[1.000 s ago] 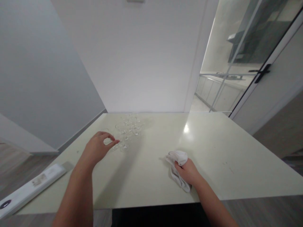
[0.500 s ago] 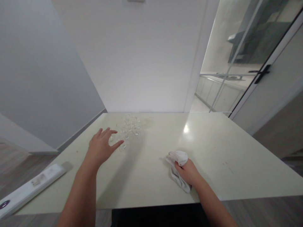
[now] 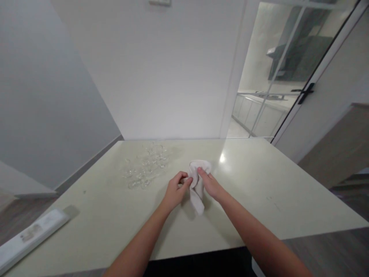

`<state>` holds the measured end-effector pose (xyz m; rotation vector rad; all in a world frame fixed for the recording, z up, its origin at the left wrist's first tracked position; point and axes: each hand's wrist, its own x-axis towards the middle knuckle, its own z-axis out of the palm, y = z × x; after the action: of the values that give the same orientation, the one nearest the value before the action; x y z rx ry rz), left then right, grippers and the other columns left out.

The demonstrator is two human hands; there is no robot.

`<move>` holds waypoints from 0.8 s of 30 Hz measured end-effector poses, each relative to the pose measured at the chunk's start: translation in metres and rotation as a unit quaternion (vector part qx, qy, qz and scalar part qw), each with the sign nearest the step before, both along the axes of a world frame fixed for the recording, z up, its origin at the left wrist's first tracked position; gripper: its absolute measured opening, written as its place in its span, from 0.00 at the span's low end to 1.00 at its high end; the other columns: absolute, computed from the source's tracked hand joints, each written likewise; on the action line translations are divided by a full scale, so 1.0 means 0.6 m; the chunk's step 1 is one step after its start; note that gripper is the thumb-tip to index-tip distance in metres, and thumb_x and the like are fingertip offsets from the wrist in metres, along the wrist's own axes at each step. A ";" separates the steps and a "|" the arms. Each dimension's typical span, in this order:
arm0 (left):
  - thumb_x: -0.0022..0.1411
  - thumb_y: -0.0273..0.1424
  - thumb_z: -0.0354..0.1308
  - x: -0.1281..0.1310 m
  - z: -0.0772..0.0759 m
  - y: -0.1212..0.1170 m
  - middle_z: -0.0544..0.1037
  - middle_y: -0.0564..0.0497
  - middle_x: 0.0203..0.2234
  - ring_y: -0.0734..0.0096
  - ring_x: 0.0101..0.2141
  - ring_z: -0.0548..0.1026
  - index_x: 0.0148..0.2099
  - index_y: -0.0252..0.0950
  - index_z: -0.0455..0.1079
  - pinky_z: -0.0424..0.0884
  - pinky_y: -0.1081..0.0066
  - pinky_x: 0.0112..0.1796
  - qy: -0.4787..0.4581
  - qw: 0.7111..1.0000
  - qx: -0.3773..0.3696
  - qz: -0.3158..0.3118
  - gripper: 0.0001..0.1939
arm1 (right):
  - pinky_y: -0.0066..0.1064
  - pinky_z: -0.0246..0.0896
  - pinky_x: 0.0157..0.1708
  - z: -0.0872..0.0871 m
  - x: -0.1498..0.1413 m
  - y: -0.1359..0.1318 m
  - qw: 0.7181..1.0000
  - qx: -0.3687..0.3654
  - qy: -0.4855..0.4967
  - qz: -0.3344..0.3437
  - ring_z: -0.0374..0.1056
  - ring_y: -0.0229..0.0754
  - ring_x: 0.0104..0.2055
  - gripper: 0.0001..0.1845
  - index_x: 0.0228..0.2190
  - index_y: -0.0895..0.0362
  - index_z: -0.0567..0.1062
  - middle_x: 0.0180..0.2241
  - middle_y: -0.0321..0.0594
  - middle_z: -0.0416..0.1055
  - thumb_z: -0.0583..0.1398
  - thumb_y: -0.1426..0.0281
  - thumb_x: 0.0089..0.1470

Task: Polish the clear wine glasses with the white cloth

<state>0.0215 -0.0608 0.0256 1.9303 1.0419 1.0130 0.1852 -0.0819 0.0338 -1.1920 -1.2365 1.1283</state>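
Both of my hands meet at a white cloth (image 3: 197, 184) above the middle of a pale table (image 3: 259, 192). My right hand (image 3: 210, 184) grips the cloth from the right, fingers closed on its upper part. My left hand (image 3: 176, 190) pinches the cloth's left edge between thumb and fingers. The cloth hangs down in a crumpled strip between the hands. A cluster of several small clear glasses (image 3: 145, 167) stands on the table to the left of my left hand, apart from it.
A long white box (image 3: 31, 234) lies over the table's near left corner. A white wall rises behind the table's far edge. At the right a glass door with a black handle (image 3: 305, 93) shows a kitchen beyond.
My left hand left the glasses and moved right to the cloth. My right hand lifted the cloth up and leftward toward the table's middle. The view shifted slightly.
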 end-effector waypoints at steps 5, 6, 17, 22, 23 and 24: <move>0.62 0.41 0.54 -0.041 -0.029 0.031 0.66 0.56 0.25 0.73 0.27 0.66 0.35 0.38 0.63 0.62 0.74 0.30 -0.092 0.990 -0.024 0.104 0.12 | 0.29 0.60 0.24 -0.059 0.007 0.047 0.989 -0.065 0.134 0.009 0.65 0.37 0.22 0.19 0.31 0.56 0.72 0.22 0.32 0.70 0.63 0.53 0.48; 0.61 0.41 0.55 -0.046 -0.033 0.035 0.65 0.57 0.24 0.74 0.26 0.64 0.34 0.38 0.62 0.60 0.74 0.29 -0.106 0.987 -0.033 0.115 0.12 | 0.28 0.59 0.23 -0.065 0.010 0.048 0.988 -0.059 0.143 0.018 0.64 0.36 0.22 0.18 0.32 0.56 0.72 0.22 0.32 0.69 0.64 0.54 0.47; 0.61 0.38 0.58 -0.024 -0.045 0.028 0.68 0.56 0.26 0.74 0.28 0.66 0.33 0.37 0.64 0.62 0.75 0.32 -0.094 0.994 -0.027 0.044 0.10 | 0.27 0.51 0.25 -0.082 -0.011 0.019 0.987 0.120 -0.078 0.076 0.57 0.34 0.24 0.13 0.36 0.54 0.68 0.25 0.28 0.62 0.64 0.64 0.51; 0.57 0.38 0.63 -0.033 -0.042 0.038 0.67 0.57 0.25 0.77 0.25 0.65 0.34 0.36 0.64 0.60 0.76 0.28 -0.212 0.970 -0.032 0.117 0.13 | 0.29 0.56 0.30 -0.088 0.005 0.034 0.989 0.132 -0.053 -0.043 0.61 0.37 0.29 0.06 0.36 0.54 0.66 0.27 0.31 0.63 0.57 0.68 0.54; 0.57 0.38 0.63 -0.036 -0.040 0.042 0.68 0.57 0.25 0.77 0.26 0.65 0.35 0.36 0.64 0.60 0.77 0.28 -0.236 0.960 -0.020 0.147 0.13 | 0.30 0.58 0.32 -0.085 0.011 0.036 0.983 0.142 -0.064 -0.099 0.62 0.39 0.31 0.07 0.37 0.54 0.66 0.30 0.33 0.65 0.57 0.69 0.53; 0.57 0.37 0.63 -0.038 -0.039 0.045 0.68 0.56 0.26 0.76 0.26 0.66 0.36 0.36 0.65 0.61 0.77 0.28 -0.255 0.951 -0.004 0.175 0.13 | 0.31 0.59 0.35 -0.082 0.018 0.037 0.972 0.157 -0.083 -0.155 0.64 0.40 0.35 0.09 0.38 0.55 0.66 0.33 0.36 0.66 0.57 0.70 0.53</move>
<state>-0.0011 -0.0340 0.0025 1.3789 1.0886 1.5973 0.1959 -0.0595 -0.0152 -1.2008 -1.2477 0.5879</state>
